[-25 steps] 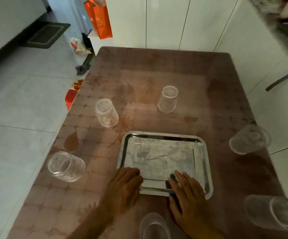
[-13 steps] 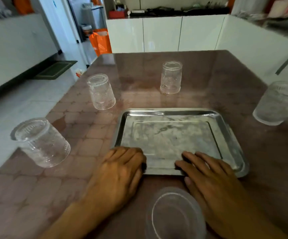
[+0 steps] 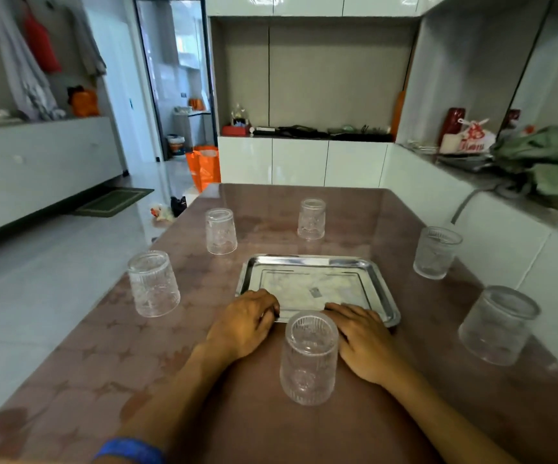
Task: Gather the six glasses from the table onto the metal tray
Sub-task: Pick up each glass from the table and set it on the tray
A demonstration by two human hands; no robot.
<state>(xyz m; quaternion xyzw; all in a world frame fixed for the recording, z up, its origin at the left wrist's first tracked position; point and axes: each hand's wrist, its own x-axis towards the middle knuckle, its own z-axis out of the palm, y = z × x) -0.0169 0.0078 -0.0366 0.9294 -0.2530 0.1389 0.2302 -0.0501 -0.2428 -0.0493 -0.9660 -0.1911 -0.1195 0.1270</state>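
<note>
Metal tray sits mid-table, nothing on it; left hand and right hand lie flat, palms down, fingers on the tray's near rim, gripping nothing. Six glasses all upside down on the table around the tray: nearest glass between the two hands, left glass, far-left glass, far glass, right glass, near-right glass. Blue band on the left forearm at the bottom edge.
</note>
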